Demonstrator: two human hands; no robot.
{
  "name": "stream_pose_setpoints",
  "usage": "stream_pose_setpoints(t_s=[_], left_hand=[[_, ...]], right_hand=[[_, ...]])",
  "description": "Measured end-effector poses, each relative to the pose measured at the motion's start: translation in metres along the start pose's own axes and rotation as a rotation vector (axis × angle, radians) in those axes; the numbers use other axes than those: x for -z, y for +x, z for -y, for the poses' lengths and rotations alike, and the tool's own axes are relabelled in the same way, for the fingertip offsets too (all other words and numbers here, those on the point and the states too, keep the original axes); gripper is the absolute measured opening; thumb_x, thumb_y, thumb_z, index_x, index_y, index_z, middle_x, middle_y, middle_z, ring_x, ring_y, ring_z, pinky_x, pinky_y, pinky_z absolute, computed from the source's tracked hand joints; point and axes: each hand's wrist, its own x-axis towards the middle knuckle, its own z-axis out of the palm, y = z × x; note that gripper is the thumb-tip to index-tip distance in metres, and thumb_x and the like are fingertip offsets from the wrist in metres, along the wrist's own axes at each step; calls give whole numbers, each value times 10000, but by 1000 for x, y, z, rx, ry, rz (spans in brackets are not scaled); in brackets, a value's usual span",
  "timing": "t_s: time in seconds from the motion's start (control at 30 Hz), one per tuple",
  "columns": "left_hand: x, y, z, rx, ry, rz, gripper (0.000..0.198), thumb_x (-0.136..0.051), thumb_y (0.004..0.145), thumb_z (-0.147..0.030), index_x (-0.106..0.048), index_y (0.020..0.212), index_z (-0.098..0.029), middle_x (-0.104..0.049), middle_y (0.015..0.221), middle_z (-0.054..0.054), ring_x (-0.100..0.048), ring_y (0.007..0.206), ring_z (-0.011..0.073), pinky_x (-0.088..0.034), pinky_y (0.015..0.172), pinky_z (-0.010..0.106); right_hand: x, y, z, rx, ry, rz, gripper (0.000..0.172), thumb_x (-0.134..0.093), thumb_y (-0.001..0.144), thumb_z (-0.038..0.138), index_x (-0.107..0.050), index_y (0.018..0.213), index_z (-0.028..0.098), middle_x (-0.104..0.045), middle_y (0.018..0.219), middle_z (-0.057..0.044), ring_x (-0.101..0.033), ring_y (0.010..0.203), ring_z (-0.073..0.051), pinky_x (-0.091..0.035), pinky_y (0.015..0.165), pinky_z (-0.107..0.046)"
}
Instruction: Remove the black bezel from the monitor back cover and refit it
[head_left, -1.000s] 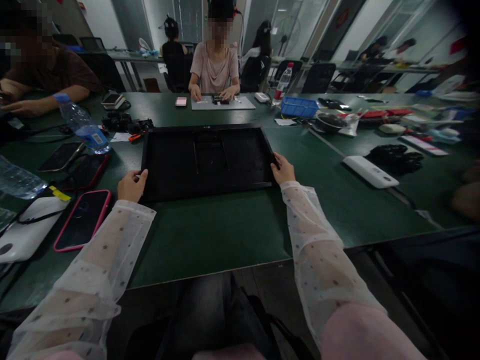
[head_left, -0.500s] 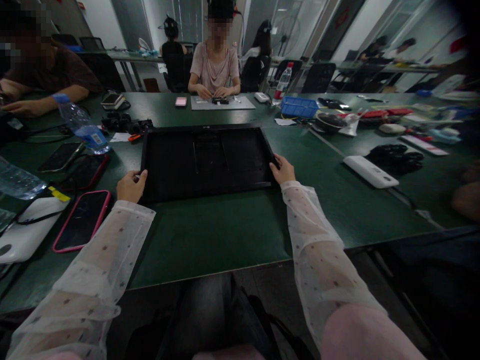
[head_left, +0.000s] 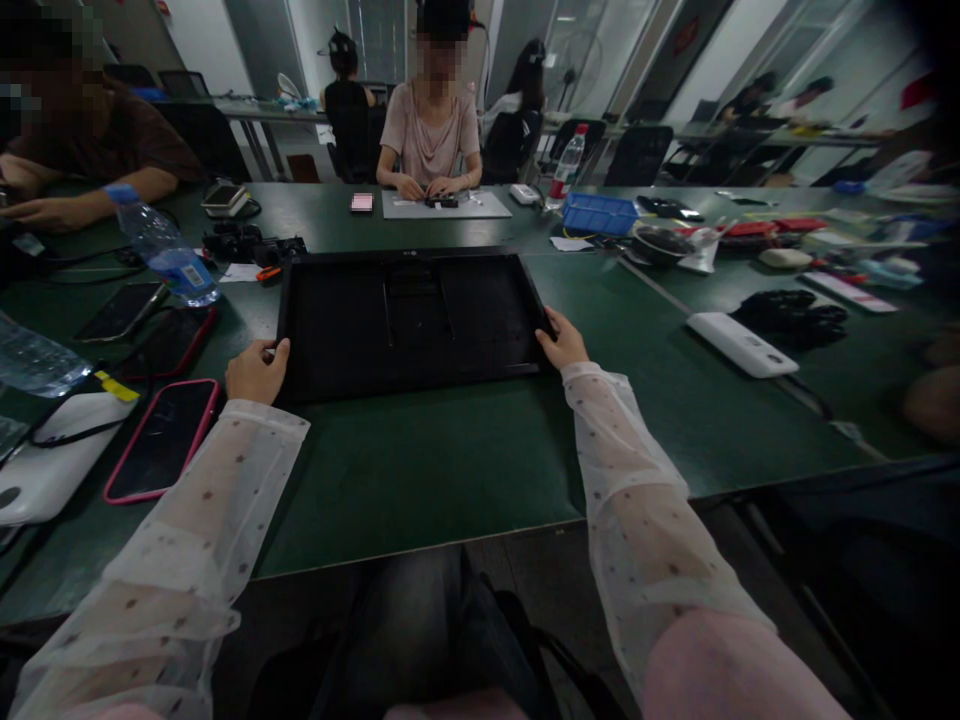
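Note:
A wide black plastic monitor housing, shallow with raised edges, lies on the green table in front of me. A recessed rectangular outline shows at its middle, and small light lettering marks its far edge. My left hand grips its left side, thumb on the near rim and fingers curled round the outer edge. At the right side my right hand holds the frame the same way. The fingertips of both hands are partly hidden by the rim. Sheer white dotted sleeves cover both forearms.
Left of the housing lie a pink-edged phone, a white power bank and a water bottle. To the right are another white power bank and a blue basket. Across the table sits a person handling small parts.
The housing and both my hands have shifted very slightly to the left. My grip on both sides stays the same.

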Motion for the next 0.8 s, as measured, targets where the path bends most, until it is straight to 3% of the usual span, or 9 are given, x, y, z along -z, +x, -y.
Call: stream_pose_setpoints(t_s=[0.17,0.5,0.7,0.8], left_hand=[[0,-2,-1,-47,27,-28,519,-526,976,-547,-730,1263,-166,-774,1163,184,-691,1201,381,-496,1087,485],[-1,-1,1,-105,-13,0,494,-584,952,-466,-716,1339,-189,-776,1220,143,-723,1148,335,-512,1088,454],[1,6,4,-37,-77,13,500,-533,968,-482,-723,1314,-175,-776,1207,145,-714,1156,318,-508,1097,434],[1,9,7,-9,-103,10,486,-530,963,-454,-726,1300,-164,-777,1195,145,-709,1166,313,-511,1097,421]], right_hand=[[-2,1,-4,22,-13,-8,639,-678,880,345,-571,1498,220,-664,1475,-127,-593,1438,-315,-422,1263,-577],[-3,3,-3,-35,70,-15,609,-703,831,294,-612,1422,180,-671,1451,-162,-603,1424,-327,-426,1266,-548],[10,4,-2,-191,275,218,820,-797,802,479,-520,1542,259,-775,1254,-123,-744,1190,-358,-562,1097,-645],[9,4,3,-228,302,210,960,-821,779,536,-458,1614,230,-757,1307,-147,-743,1191,-371,-563,1096,-643]])
